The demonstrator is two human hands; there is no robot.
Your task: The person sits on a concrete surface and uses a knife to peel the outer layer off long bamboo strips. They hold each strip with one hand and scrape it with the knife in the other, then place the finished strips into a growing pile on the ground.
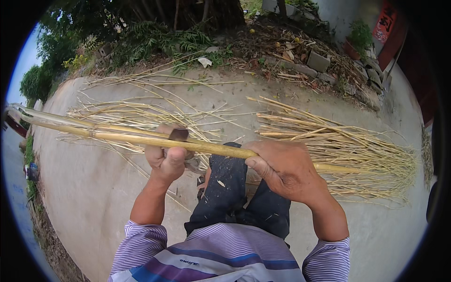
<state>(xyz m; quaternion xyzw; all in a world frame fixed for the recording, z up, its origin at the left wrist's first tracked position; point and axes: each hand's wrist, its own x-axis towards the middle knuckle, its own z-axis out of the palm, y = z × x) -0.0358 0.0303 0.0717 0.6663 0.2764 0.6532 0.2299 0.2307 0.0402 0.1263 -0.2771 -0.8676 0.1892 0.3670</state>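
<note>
Bamboo pole (141, 139) lying across mid-frame, long axis from upper left down toward right. Left hand (165, 157) clamped around a small dark blade (178, 134) set against its top, left of centre; right hand (286, 169) closed over the pole, right of centre, above the knees.

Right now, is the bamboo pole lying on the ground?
No, the bamboo pole is held up across the knees, gripped by the left hand and the right hand.

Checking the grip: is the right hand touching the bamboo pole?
Touching. The head view shows the right hand wrapped over the bamboo pole, fingers curled around it with no gap.
</note>
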